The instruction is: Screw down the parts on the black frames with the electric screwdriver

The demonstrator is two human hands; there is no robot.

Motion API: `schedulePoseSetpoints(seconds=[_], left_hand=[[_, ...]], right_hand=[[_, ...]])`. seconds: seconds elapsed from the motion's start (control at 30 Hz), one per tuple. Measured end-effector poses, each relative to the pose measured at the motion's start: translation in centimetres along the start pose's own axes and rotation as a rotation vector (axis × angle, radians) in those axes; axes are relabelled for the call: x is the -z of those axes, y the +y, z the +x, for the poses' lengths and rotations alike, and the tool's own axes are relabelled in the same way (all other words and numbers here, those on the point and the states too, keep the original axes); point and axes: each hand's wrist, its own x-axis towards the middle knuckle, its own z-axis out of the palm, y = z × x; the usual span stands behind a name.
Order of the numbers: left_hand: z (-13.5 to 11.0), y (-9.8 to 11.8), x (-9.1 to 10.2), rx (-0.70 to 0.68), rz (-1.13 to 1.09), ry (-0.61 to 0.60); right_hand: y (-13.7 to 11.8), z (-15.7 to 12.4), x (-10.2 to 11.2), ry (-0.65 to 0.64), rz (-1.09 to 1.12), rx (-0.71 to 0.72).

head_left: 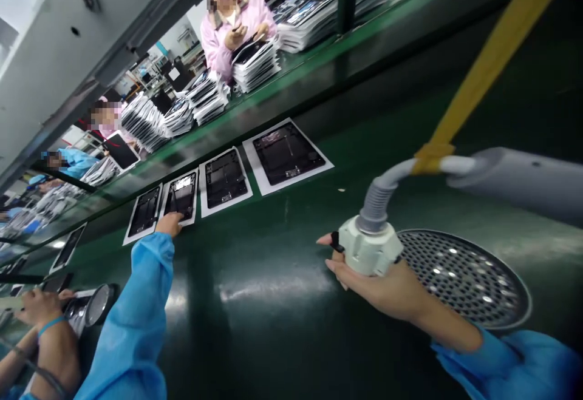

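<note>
My left hand (169,224), in a blue sleeve, is at the near edge of a black tablet housing (182,193) on a white sheet; its fingers look closed on that edge, partly hidden. My right hand (387,284) is wrapped around a pale, ribbed plug-like fitting (370,245) at the end of a grey corrugated hose (378,200). Something black circles one of its fingers. Other dark tablet housings on white sheets lie in a row: one to the left (144,212) and two to the right, the nearer (225,178) and the farther (291,151).
A yellow strap (492,72) ties up the hose by a grey pipe (523,178). A round perforated metal plate (469,278) lies beside my right hand on the green surface (273,327). A co-worker's hands (40,309) are at lower left. Paper stacks (255,66) and a person in pink (255,11) are beyond.
</note>
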Motion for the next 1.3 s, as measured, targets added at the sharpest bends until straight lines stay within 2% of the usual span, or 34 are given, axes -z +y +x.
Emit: schedulePoseSetpoints(seconds=[0.1, 0.17, 0.3, 0.4, 0.5, 0.53, 0.6, 0.63, 0.73, 0.83, 0.97, 1.03, 1.13, 1.3], left_hand=[[0.5, 0.5, -0.2, -0.057, 0.085, -0.007], [0.5, 1.0, -0.4, -0.081, 0.115, 0.034], [-1.2, 2.4, -0.6, -0.123, 0.14, 0.244], [-4.5, 4.3, -0.7, -0.185, 0.125, 0.432], [-9.3, 7.1, -0.7, -0.307, 0.076, 0.577], [-11.1, 8.3, -0.6, -0.378, 0.046, 0.643], [-14.3, 11.0, -0.4, -0.621, -0.068, 0.829], [-15.7, 12.6, -0.3, -0.708, -0.112, 0.868], [-18.4, 17.5, -0.2, -0.898, -0.19, 0.819], [-19.4, 22.0, -1.1, -1.043, -0.208, 0.714], [-19.6, 26.1, -3.4, -1.087, -0.179, 0.605], [-19.4, 26.9, -4.8, -1.081, -0.185, 0.486], [-19.2, 27.0, -6.1, -1.024, -0.254, 0.291], [-18.9, 25.6, -6.5, -0.97, -0.341, 0.166]], right_hand=[[0.6, 0.0, 0.0, -0.041, 0.021, -0.011], [1.0, 0.1, 0.2, -0.045, -0.004, 0.019], [1.3, 0.5, 0.4, 0.032, -0.057, 0.114], [1.2, 0.5, 0.4, 0.026, -0.061, 0.119], [0.7, 0.4, 0.4, -0.02, -0.065, 0.074], [0.4, 0.5, 0.4, -0.025, -0.068, 0.067], [-0.3, 0.6, 0.4, -0.008, -0.081, 0.069], [-0.8, 0.7, 0.4, 0.023, -0.092, 0.074], [-2.1, 1.0, 1.1, 0.163, -0.099, 0.154], [-3.2, 1.3, 2.7, 0.316, -0.097, 0.253], [-3.7, 1.7, 5.6, 0.471, -0.06, 0.298], [-3.4, 2.0, 6.8, 0.498, 0.004, 0.309], [-2.7, 2.6, 7.9, 0.543, 0.065, 0.297], [-2.2, 3.6, 8.1, 0.572, 0.0, 0.28]])
